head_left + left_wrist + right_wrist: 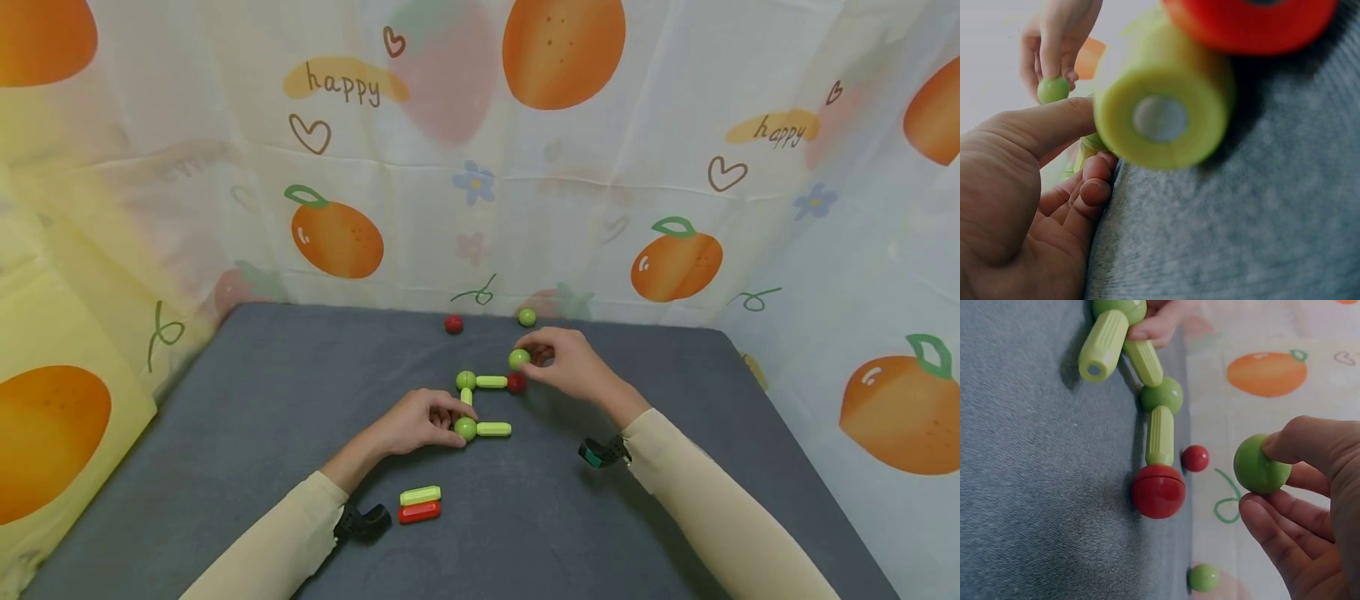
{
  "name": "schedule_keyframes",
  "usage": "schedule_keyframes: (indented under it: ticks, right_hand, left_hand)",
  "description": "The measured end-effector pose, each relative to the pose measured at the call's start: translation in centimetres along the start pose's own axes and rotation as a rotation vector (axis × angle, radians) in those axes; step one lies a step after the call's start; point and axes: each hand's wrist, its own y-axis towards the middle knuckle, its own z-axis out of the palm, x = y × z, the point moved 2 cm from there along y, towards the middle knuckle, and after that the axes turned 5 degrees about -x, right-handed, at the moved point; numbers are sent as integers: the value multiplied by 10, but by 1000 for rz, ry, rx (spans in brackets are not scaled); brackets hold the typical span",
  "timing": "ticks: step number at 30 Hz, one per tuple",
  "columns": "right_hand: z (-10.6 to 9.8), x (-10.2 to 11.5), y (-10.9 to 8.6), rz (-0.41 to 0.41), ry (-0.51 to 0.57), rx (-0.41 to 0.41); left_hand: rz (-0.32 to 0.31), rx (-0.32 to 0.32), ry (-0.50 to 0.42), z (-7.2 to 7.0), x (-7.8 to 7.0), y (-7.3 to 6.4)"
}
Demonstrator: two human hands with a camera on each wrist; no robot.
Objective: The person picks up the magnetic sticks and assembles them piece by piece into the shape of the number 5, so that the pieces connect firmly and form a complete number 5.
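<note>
On the dark tabletop lies a joined shape of magnetic balls and rods. My left hand (pixel 423 421) holds its near corner, thumb and index finger about a green ball (pixel 466 429). A yellow-green rod (pixel 494 429) points right from that ball. Another rod runs back to a second green ball (pixel 1163 395), then a third rod (pixel 1160 436) leads right to a dark red ball (pixel 1158 492). Just above and behind this red ball, my right hand (pixel 562 358) pinches a loose green ball (pixel 1262 464) between thumb and fingertips, off the table.
A red ball (pixel 453 324) and a green ball (pixel 527 317) sit apart near the table's back edge. By my left wrist, a yellow-green rod (pixel 420 496) and a red rod (pixel 419 512) lie side by side. A fruit-printed curtain (pixel 555 242) hangs behind the table.
</note>
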Motion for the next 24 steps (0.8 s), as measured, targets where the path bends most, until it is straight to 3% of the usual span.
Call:
schedule_keyframes:
  ticks: [8,24]
  right_hand:
    - [-7,7,-17,-45,19,-23]
    - [2,4,-59,-22,17,-37]
  left_hand:
    - [-7,-2,-5,-1,1,1]
    - [-17,9,-19,-1,-2,-1]
